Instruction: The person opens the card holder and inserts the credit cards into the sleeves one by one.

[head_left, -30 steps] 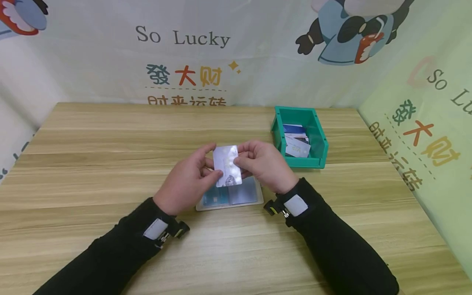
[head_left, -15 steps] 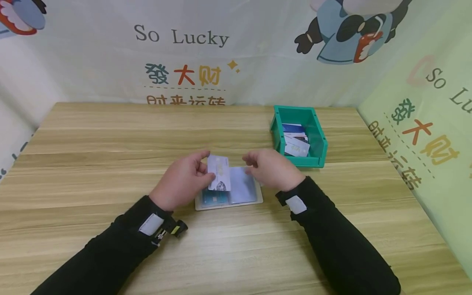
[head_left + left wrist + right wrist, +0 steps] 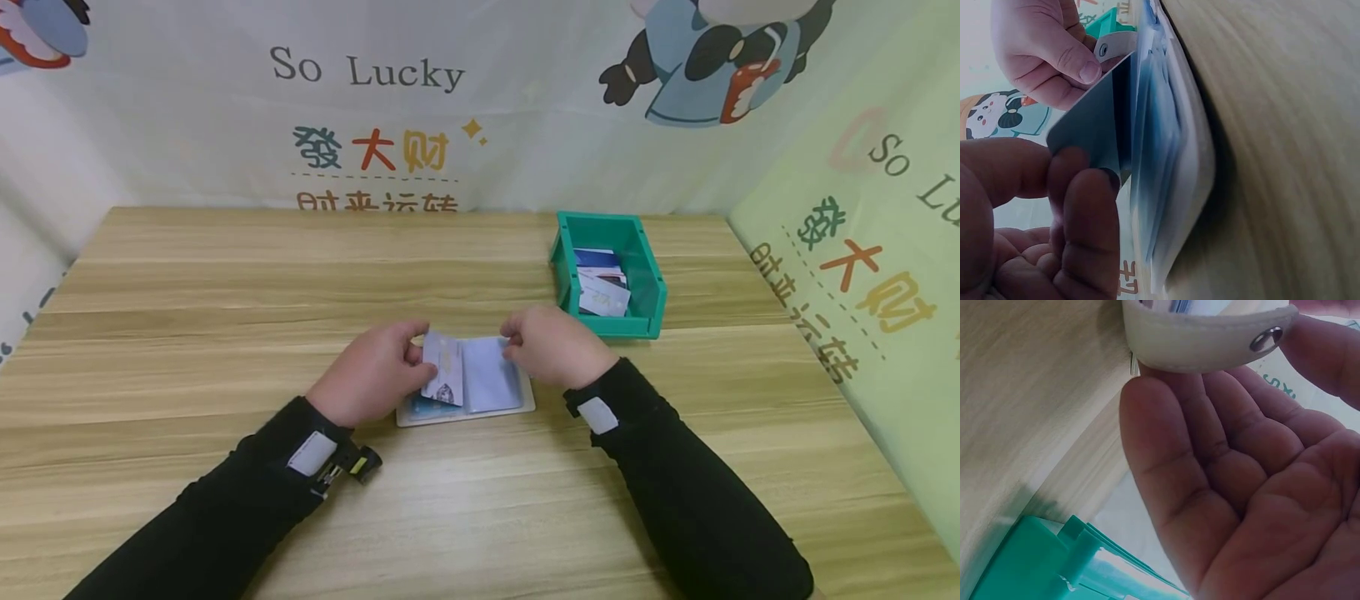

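A pale card (image 3: 446, 377) with a small dark picture at its lower corner is pinched in my left hand (image 3: 366, 373). It stands tilted over the left side of an open card holder (image 3: 493, 379), partly covering a blue card in the sleeve below. In the left wrist view, the card's edge (image 3: 1094, 106) meets the clear sleeves (image 3: 1157, 144); how far in it sits cannot be told. My right hand (image 3: 557, 346) is at the holder's right edge. The right wrist view shows its thumb and fingers around the holder's white strap (image 3: 1210, 340), beside the metal snap.
A green bin (image 3: 654, 292) with several cards (image 3: 603, 293) inside stands behind and right of my right hand. The wooden table (image 3: 247, 275) runs back to a printed cloth backdrop (image 3: 525, 133), with another printed cloth (image 3: 862, 275) along the right side.
Both hands held the card above the holder earlier. The right hand let go and moved to the holder's right edge, while the left lowered the card onto the left side.
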Demonstrator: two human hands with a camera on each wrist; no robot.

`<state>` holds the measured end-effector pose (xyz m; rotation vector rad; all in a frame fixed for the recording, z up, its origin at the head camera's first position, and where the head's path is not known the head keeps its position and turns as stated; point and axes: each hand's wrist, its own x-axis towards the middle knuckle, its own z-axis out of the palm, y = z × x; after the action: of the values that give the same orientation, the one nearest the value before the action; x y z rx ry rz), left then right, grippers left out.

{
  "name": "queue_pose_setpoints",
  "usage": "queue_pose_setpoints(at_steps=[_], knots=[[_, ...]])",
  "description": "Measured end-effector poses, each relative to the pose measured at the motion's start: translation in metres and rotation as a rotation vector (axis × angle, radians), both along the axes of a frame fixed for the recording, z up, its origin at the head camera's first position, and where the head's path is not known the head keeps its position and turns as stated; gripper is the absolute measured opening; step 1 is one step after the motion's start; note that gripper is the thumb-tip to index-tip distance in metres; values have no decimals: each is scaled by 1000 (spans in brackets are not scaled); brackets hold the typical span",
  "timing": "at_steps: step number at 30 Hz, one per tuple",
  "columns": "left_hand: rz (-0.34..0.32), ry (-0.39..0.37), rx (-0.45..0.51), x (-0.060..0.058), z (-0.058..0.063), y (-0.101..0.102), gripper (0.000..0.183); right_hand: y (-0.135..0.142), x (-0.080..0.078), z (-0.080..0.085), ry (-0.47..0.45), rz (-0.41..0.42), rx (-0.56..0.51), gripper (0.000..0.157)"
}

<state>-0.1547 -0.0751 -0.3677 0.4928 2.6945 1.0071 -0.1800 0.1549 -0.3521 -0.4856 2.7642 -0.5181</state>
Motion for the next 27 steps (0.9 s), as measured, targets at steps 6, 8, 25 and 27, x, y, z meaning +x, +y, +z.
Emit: queue_pose_setpoints(at_steps=[6,8,25,27], knots=[[-9,22,-33,0,-1,0,56,0,-1,0,-3,5,8,26],[-11,20,-31,0,-1,1,56,0,-1,-1,-8,3,8,26],[-16,-15,-49,0,-1,3,56,0,-1,-1,-26,-10,15,26],[-19,-29,-48,0,0,4,57,0,-1,-1,-26,-11,18,26]])
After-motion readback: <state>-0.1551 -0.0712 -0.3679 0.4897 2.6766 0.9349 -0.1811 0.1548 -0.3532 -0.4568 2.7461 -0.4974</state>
